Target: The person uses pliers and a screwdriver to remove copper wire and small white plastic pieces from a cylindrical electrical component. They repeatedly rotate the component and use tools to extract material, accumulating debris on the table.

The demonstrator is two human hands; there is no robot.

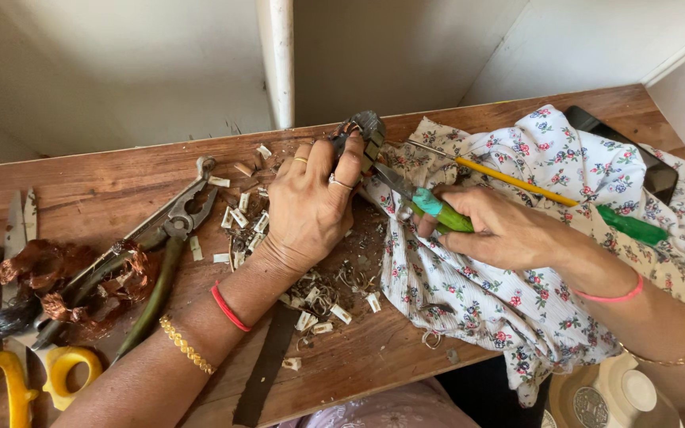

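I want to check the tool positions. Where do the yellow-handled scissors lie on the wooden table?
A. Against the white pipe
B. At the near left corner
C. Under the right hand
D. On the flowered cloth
B: the yellow-handled scissors lie at the near left corner of the wooden table, beside the pliers, far from the flowered cloth.

Left hand (308, 204) and right hand (501, 230), both clenched
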